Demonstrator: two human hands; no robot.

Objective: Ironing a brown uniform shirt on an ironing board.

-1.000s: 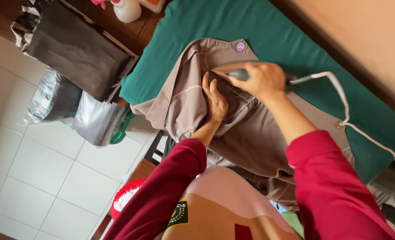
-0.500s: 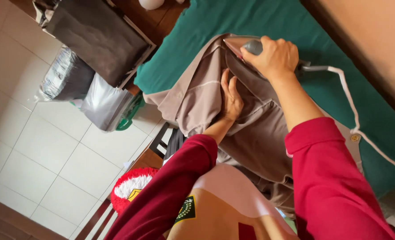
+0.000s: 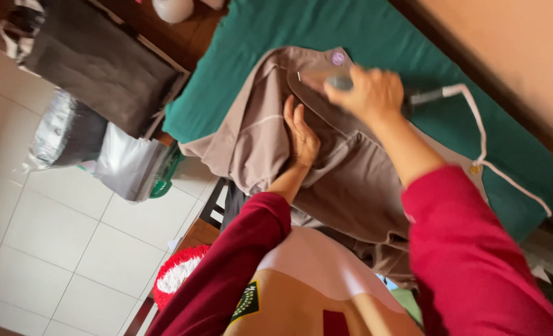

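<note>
- Our right hand [image 3: 365,93] is closed round the iron [image 3: 326,76] handle, at the garment's buttoned end.
- Our left hand [image 3: 301,134] lies open and flat on the taupe garment [image 3: 345,174], just beside the iron.
- The garment's long axis runs along the green-covered table [image 3: 276,37].

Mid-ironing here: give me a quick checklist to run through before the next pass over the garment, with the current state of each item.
1. Right hand gripping the iron: ok, closed on the handle.
2. Left hand pressing the taupe garment flat: ok, palm down.
3. Left fingers away from the iron: not ok, they lie close beside it.
4. White cord off the garment: ok, it trails over the green board cover.
5. Purple button away from the iron: not ok, right next to it.
6. Creases ahead: cannot tell, blurred.
</note>
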